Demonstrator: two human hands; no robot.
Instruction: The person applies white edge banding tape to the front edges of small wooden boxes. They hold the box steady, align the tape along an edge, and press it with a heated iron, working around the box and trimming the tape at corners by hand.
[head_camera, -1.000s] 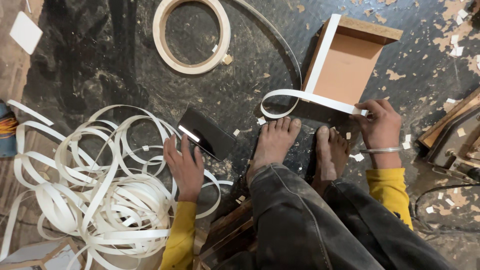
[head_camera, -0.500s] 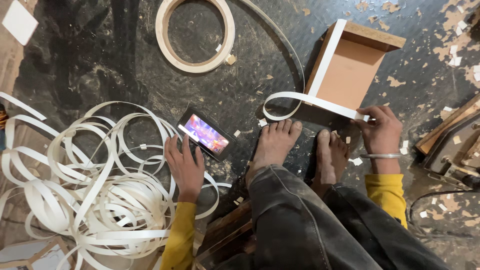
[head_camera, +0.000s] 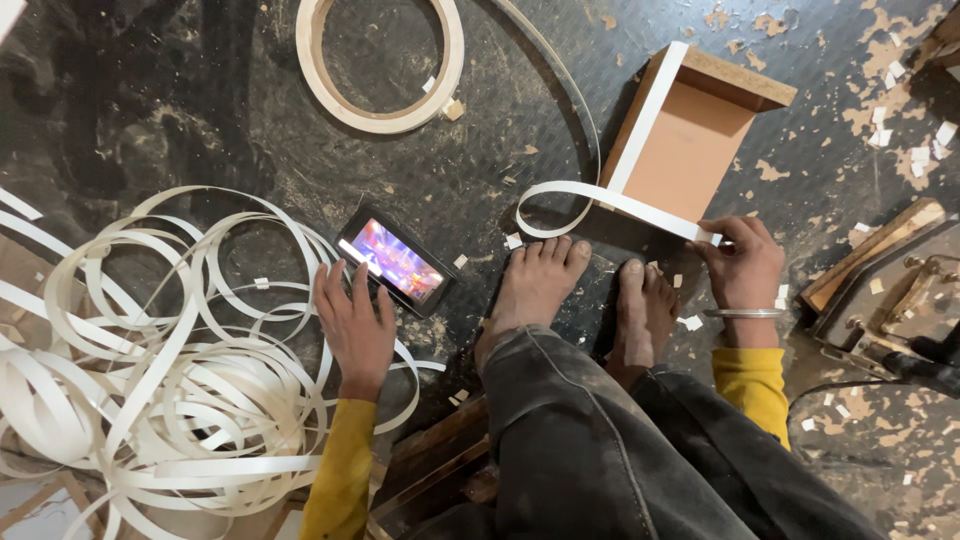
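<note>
My left hand (head_camera: 354, 325) rests flat on the dark floor with fingers spread, its fingertips touching the near edge of a phone (head_camera: 394, 260) whose screen is lit. My right hand (head_camera: 745, 262) pinches the end of a white edge-banding strip (head_camera: 600, 202) at the near corner of a small open wooden box (head_camera: 690, 140). The strip runs along the box's near edge and curls back on the floor. My bare feet (head_camera: 575, 290) sit between the two hands.
A big tangle of loose white banding strips (head_camera: 150, 400) lies at the left. A coiled roll of banding (head_camera: 380, 60) is at the top. Wood pieces and a dark tool (head_camera: 900, 300) lie at the right. Small white offcuts litter the floor.
The phone's screen, dark a second ago, is lit now, and my left hand has stayed at its edge. My right hand has kept its hold on the strip at the box corner.
</note>
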